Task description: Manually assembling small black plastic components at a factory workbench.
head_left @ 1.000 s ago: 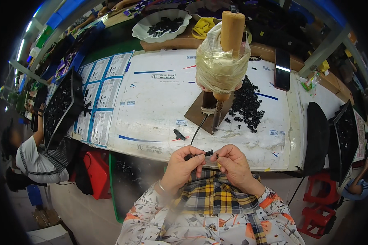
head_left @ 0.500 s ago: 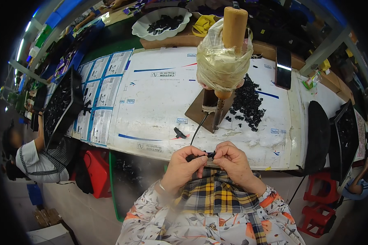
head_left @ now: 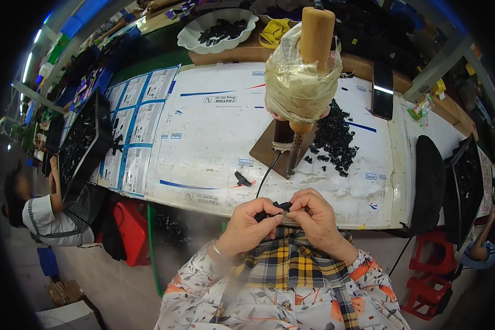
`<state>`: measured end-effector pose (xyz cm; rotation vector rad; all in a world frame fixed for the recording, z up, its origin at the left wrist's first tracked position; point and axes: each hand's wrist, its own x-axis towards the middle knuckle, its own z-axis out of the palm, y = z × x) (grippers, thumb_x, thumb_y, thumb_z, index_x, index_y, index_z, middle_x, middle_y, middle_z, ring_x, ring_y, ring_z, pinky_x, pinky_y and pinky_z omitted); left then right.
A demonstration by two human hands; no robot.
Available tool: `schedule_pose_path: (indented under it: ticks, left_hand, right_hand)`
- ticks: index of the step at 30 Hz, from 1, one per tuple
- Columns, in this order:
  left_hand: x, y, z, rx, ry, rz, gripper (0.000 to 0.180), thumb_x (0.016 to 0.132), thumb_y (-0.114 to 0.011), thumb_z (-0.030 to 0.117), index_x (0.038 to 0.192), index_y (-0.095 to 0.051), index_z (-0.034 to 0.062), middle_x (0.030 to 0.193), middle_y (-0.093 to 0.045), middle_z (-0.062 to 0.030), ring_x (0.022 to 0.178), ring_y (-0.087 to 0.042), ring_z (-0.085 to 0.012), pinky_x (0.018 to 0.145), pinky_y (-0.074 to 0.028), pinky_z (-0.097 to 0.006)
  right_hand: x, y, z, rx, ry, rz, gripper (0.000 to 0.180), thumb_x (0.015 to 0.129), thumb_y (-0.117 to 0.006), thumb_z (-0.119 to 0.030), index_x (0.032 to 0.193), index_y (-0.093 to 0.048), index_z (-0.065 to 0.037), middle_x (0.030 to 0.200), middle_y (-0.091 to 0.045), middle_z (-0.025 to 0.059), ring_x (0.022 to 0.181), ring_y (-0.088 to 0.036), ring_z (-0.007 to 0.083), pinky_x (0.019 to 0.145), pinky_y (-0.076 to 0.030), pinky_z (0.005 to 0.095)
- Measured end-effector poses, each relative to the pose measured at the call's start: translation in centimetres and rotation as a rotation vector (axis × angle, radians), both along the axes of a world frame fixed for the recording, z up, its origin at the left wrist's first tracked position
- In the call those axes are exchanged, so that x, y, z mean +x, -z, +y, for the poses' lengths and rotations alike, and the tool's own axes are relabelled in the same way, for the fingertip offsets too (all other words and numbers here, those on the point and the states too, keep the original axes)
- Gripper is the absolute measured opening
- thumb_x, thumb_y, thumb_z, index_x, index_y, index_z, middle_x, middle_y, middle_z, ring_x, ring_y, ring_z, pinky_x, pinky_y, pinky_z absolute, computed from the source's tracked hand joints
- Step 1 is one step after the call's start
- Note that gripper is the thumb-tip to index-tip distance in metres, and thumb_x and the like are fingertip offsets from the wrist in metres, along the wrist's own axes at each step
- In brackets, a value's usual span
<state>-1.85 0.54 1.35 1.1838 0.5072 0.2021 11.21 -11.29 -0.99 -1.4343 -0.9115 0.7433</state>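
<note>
At the table's near edge, my left hand (head_left: 253, 223) grips a small black plastic part (head_left: 280, 207) between thumb and fingers. My right hand (head_left: 312, 218) pinches at the part's right end, its fingertips close against the left ones. The fingers hide much of the part, so its full shape does not show. Another black part (head_left: 242, 179), longish with a side arm, lies on the white table covering just beyond my left hand. A pile of small black pieces (head_left: 338, 140) is spread farther off to the right.
A wrapped stand with a wooden handle (head_left: 317, 38) and a metal rod rises from a brown base plate (head_left: 263, 144), its cable (head_left: 268, 175) running toward me. Behind are a white bowl (head_left: 190, 39) of black parts and a phone-like dark slab (head_left: 381, 91). A black tray (head_left: 96, 129) stands left, near a seated person.
The black part in my fingers has turned and shows more above the fingertips. My hands stay in nearly the same place. The part on the table has not moved.
</note>
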Motion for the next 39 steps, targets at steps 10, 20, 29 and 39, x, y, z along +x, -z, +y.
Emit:
schedule_pose_path:
  ticks: [10, 20, 29, 39]
  left_hand:
    - [2.7, 0.8, 1.4, 1.182, -0.085, -0.264, 0.016, 0.069, -0.06, -0.007, 0.082, -0.054, -0.0005, 0.066, -0.051, -0.0114, 0.06, -0.053, -0.0256, 0.053, -0.042, -0.031]
    - [4.0, 0.0, 2.0, 1.337, -0.121, -0.29, 0.02, 0.066, -0.062, -0.007, 0.083, -0.054, 0.0005, 0.068, -0.052, -0.0109, 0.06, -0.052, -0.026, 0.052, -0.042, -0.033]
    - [4.0, -0.3, 2.0, 1.337, -0.143, -0.284, 0.02, 0.066, -0.062, -0.008, 0.083, -0.055, 0.0004, 0.07, -0.053, -0.0111, 0.061, -0.053, -0.0258, 0.053, -0.043, -0.032]
    - [4.0, 0.0, 2.0, 1.341, -0.174, -0.325, 0.021, 0.065, -0.062, -0.008, 0.083, -0.056, 0.0003, 0.071, -0.053, -0.0113, 0.061, -0.054, -0.0254, 0.052, -0.043, -0.032]
  right_hand:
    - [0.4, -0.3, 1.7, -0.036, 0.1, 0.891, 0.007, 0.083, -0.053, -0.001, 0.088, -0.051, -0.003, 0.067, -0.051, -0.0001, 0.047, -0.038, 0.0022, 0.042, -0.03, 0.016]
    - [1.1, -0.2, 2.4, 0.095, 0.067, 1.021, 0.006, 0.085, -0.05, -0.001, 0.089, -0.049, -0.004, 0.074, -0.054, 0.0014, 0.05, -0.035, 0.0031, 0.043, -0.028, 0.0161]
    - [1.1, -0.6, 2.5, 0.109, 0.068, 1.036, 0.006, 0.084, -0.051, -0.001, 0.087, -0.049, -0.006, 0.075, -0.054, 0.0011, 0.05, -0.036, 0.003, 0.044, -0.028, 0.0161]
    - [1.1, -0.7, 2.5, 0.114, 0.08, 1.023, 0.007, 0.084, -0.051, -0.001, 0.086, -0.049, -0.007, 0.076, -0.054, 0.0013, 0.049, -0.036, 0.0029, 0.043, -0.028, 0.0159]
